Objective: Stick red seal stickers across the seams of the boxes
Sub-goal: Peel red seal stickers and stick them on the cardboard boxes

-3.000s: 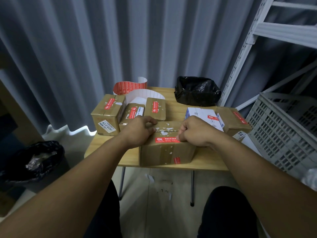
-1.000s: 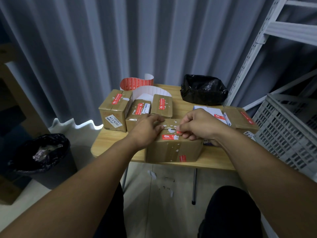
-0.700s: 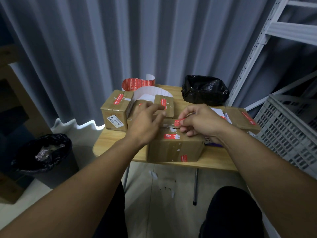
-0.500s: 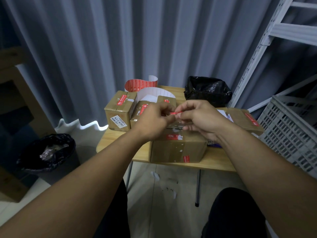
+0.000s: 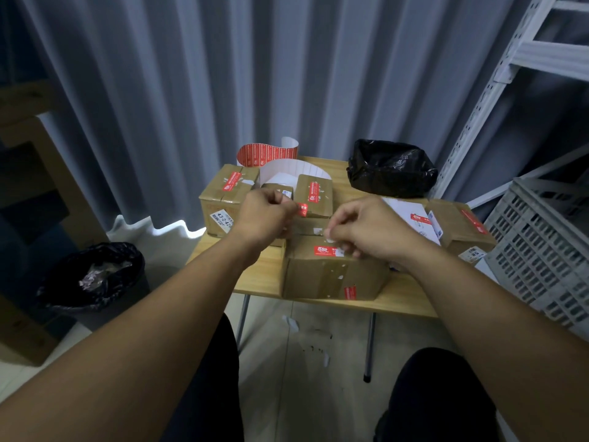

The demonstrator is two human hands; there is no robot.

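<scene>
A brown cardboard box (image 5: 331, 275) stands at the table's near edge, with a red seal sticker (image 5: 325, 251) on its top and another (image 5: 349, 291) on its front face. My left hand (image 5: 264, 215) hovers above the box's left end, pinching a small red sticker piece (image 5: 302, 209). My right hand (image 5: 366, 231) rests on the box top with fingers curled at torn white scraps; whether it holds one is unclear. A curled strip of red stickers (image 5: 267, 154) on white backing stands at the back. Other sealed boxes (image 5: 226, 193) (image 5: 314, 194) sit behind.
A black plastic bag (image 5: 390, 167) lies at the table's back right. A white parcel (image 5: 414, 218) and another brown box (image 5: 462, 224) are at the right. A grey crate (image 5: 541, 250) and metal shelving (image 5: 497, 74) stand right; a black-lined bin (image 5: 92, 275) is on the floor left.
The red sticker piece has passed from my right hand's fingers to my left hand. My right hand has dropped back onto the box top; my left has moved a little left.
</scene>
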